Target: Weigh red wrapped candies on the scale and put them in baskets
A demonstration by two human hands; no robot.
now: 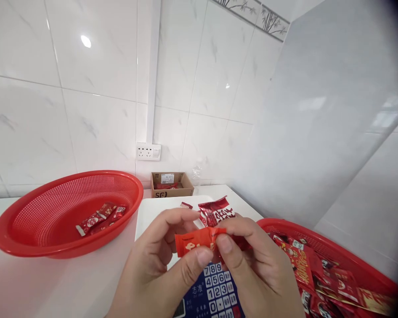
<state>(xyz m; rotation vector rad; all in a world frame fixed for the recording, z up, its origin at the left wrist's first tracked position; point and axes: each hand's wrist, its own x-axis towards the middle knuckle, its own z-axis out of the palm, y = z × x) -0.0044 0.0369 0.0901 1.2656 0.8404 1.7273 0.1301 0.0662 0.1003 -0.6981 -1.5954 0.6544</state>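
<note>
Both my hands meet at the bottom centre, above a scale. My left hand (155, 269) pinches the left end of a small red-orange candy packet (194, 240) between thumb and forefinger. My right hand (255, 269) pinches its right end and also grips a larger dark red wrapper (217, 211) that sticks up behind the fingers. Under the hands lies a white scale (152, 212) with a blue number keypad (217, 291).
A red mesh basket (29, 238) at the left holds a few red candy packets (99, 218). A second red basket (351, 260) at the lower right is full of red packets. A small cardboard box (171, 184) stands by the tiled wall under a socket (148, 152).
</note>
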